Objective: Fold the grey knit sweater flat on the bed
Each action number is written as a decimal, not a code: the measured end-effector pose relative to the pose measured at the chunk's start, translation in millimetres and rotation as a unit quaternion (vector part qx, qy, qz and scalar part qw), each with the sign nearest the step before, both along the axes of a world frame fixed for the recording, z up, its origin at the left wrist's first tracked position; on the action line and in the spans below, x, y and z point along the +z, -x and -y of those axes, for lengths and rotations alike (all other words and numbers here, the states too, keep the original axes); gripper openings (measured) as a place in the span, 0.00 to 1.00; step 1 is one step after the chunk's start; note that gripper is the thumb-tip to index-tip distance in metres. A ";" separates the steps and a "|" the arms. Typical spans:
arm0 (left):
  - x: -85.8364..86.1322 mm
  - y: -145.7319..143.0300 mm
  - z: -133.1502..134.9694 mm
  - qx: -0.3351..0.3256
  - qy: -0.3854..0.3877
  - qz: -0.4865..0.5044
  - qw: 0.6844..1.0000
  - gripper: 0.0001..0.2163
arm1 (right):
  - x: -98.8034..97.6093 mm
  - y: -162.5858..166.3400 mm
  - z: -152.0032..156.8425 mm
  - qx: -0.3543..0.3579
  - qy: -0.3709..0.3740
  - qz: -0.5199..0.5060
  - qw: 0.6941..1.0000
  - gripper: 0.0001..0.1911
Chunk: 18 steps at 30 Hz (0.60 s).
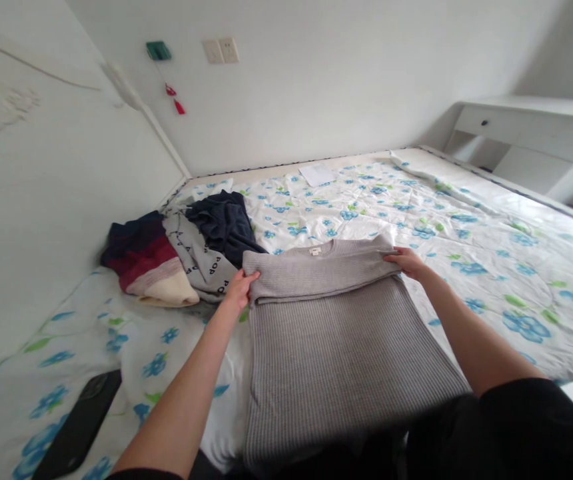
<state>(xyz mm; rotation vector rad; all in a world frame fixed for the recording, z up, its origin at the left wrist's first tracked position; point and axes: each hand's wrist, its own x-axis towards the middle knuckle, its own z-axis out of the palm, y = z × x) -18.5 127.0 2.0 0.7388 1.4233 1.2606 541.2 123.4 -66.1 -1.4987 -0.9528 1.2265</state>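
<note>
Grey sweater (336,347) lies flat on the floral sheet (466,227), dead centre, sleeves folded across the chest; left hand (240,288) pinches the fold's edge at nine o'clock; right hand (409,261) grips it at three o'clock; clothes pile (181,257) sits at ten o'clock; phone (79,427) at eight.

Home bedroom, floral bedsheet (416,220) on a bed, white headboard (41,200), wall sockets (221,51), clothes pile (181,253)
</note>
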 end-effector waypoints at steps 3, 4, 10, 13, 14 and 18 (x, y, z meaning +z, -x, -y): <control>31.7 9.4 -9.7 0.031 -0.145 0.002 0.989 0.19 | 29.8 0.4 -2.4 -0.064 -0.128 0.015 0.990 0.24; 40.6 14.8 -8.6 0.032 -0.184 0.003 0.982 0.18 | 37.7 -2.6 2.6 -0.070 -0.157 0.015 0.985 0.25; 49.9 60.4 61.4 -0.166 -0.195 -0.145 0.956 0.11 | 35.8 -27.3 96.6 0.034 -0.072 0.032 0.996 0.23; 37.3 75.3 108.5 -0.357 -0.114 -0.262 0.889 0.03 | 16.4 -26.0 153.7 0.137 0.087 0.055 0.985 0.17; 33.8 77.1 120.5 -0.418 -0.088 -0.296 0.854 0.02 | 11.6 -23.6 168.2 0.164 0.126 0.051 0.977 0.16; 27.3 72.1 145.9 -0.526 -0.016 -0.330 0.784 0.07 | 8.3 -16.5 197.3 0.189 0.163 -0.017 0.968 0.12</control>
